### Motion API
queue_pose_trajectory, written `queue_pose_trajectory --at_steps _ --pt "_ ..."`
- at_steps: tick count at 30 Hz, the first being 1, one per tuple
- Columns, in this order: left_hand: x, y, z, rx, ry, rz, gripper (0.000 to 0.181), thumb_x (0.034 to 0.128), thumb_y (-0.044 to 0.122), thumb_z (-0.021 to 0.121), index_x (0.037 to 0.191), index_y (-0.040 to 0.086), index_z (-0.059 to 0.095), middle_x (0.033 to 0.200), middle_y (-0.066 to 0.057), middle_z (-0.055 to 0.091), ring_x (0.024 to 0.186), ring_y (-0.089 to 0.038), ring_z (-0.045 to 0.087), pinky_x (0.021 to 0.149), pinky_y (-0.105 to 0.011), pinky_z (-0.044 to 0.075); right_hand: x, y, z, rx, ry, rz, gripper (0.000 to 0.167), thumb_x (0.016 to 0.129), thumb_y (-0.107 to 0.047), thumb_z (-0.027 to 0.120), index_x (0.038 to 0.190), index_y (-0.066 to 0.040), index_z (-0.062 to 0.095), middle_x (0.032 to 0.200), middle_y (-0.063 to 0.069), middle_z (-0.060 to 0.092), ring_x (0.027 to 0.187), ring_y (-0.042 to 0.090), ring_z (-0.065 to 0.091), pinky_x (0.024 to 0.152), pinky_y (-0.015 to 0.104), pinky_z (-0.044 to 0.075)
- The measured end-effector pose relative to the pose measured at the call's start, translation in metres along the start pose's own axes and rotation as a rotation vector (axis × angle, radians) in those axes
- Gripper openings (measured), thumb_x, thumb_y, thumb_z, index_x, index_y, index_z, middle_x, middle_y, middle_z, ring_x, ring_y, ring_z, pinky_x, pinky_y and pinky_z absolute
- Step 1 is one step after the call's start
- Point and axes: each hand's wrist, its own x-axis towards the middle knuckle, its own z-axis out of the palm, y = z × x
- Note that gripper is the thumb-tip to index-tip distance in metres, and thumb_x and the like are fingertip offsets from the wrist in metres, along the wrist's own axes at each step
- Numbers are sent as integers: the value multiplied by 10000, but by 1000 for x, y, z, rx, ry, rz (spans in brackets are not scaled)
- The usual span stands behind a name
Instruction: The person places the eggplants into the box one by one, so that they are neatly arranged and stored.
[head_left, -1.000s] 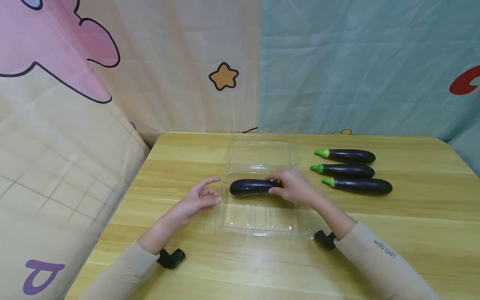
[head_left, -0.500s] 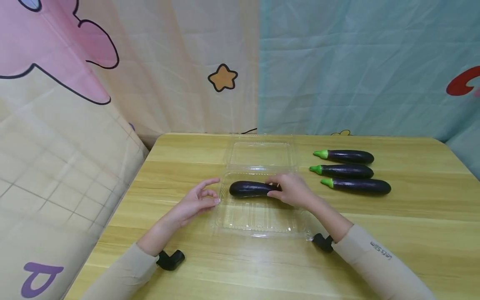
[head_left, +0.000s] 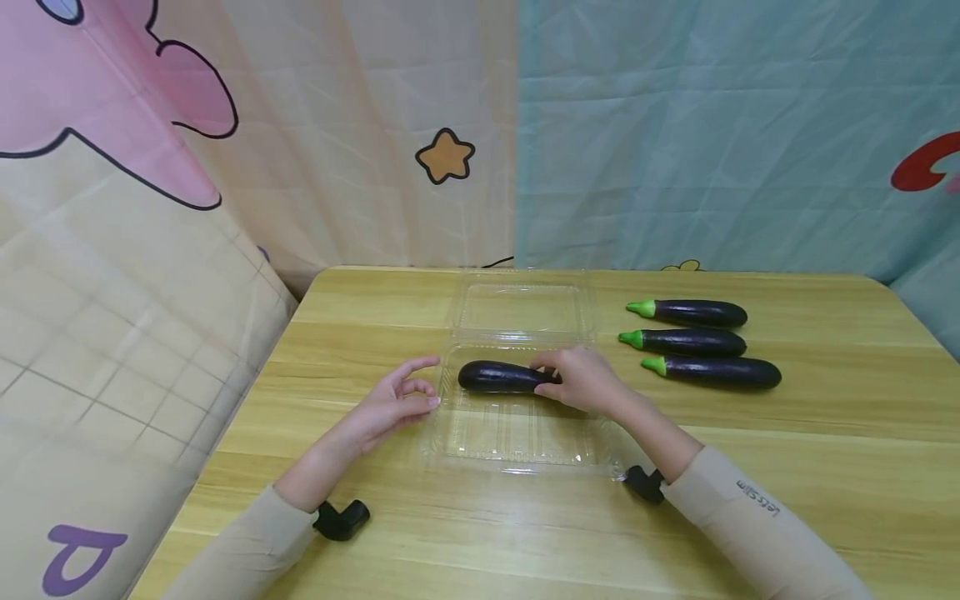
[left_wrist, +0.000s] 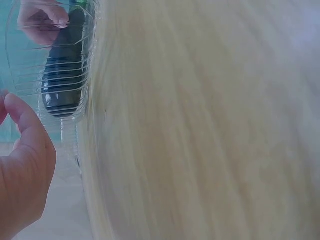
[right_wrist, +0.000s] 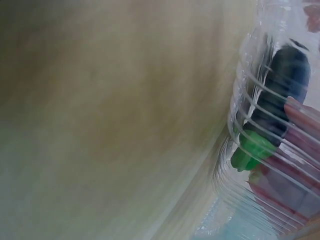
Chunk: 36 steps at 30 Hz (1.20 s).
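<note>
A dark purple eggplant [head_left: 495,377] lies crosswise in the back half of the base of a clear plastic clamshell container [head_left: 517,467]. My right hand [head_left: 588,382] pinches it between thumb and fingers near its stem end. Those fingers hide the green stem in the head view, while the right wrist view shows the green cap [right_wrist: 255,147] through the ribbed clear wall. Just left of the container is my left hand [head_left: 386,408], its fingers loosely bent and holding nothing. Whether its fingertips touch the rim I cannot tell.
The container's lid [head_left: 522,308] lies folded back behind the base. To the right, three more eggplants rest on the wooden table: a back one [head_left: 701,312], a middle one [head_left: 697,342] and a front one [head_left: 723,372]. Printed curtains hang behind the table.
</note>
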Motion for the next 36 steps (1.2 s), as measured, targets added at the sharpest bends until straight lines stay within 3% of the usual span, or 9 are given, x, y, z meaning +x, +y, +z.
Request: queue_pose_trajectory --at_steps 14,26,36 --pt "0 1 2 -4 2 -8 662 865 -9 596 1437 82 277 908 -2 525 799 -99 566 720 -214 484 -3 3 -5 47 15 -4 308 806 -187 729 1082 -58 682 947 71 691 812 195 644 674 335 518" --pt "-2 2 3 5 -1 -13 665 868 -9 590 1443 89 271 915 -3 522 808 -110 565 722 -214 484 -14 7 -17 250 47 -5 310 834 -158 698 1116 -34 667 1067 88 667 871 203 610 720 345 512" --pt "-2 3 0 6 -3 -14 662 871 -6 593 1441 86 270 907 -1 533 811 -123 567 714 -215 483 -24 14 -30 350 103 18 342 828 -168 712 1129 -16 656 1075 122 661 898 219 609 728 325 518"
